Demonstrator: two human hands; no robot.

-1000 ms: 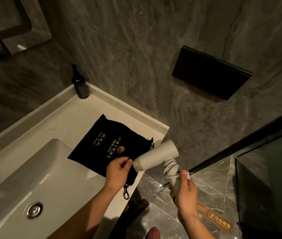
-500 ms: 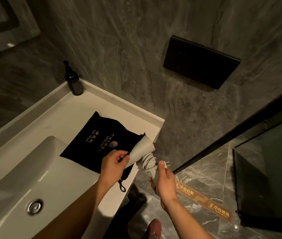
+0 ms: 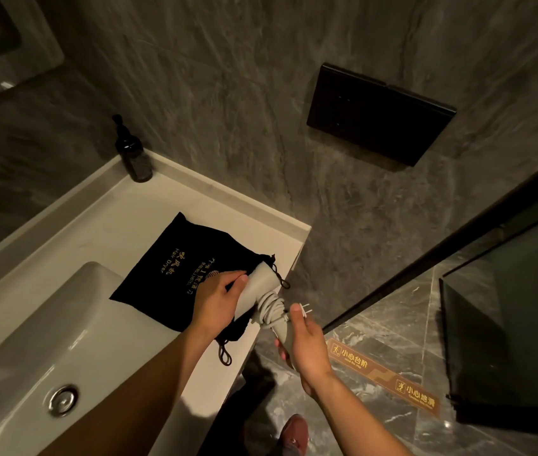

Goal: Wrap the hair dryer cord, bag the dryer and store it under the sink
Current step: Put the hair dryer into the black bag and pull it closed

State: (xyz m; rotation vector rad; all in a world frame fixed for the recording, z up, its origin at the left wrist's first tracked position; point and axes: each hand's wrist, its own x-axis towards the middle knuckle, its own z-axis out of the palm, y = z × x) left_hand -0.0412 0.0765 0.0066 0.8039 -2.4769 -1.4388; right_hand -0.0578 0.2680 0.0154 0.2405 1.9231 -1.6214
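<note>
Both grips are closed on the hair dryer (image 3: 259, 286): the right hand (image 3: 307, 348) wraps its handle with the plug (image 3: 305, 310) pinned at the thumb, the left hand (image 3: 218, 301) clasps the barrel beside the bag mouth. Coiled cord (image 3: 270, 309) sits between the two hands around the handle. Just beyond the left grip, the black drawstring bag (image 3: 175, 271) lies flat on the table (image 3: 103, 232), the barrel's front at its opening. Farther back stands a dark pump bottle (image 3: 133, 156).
</note>
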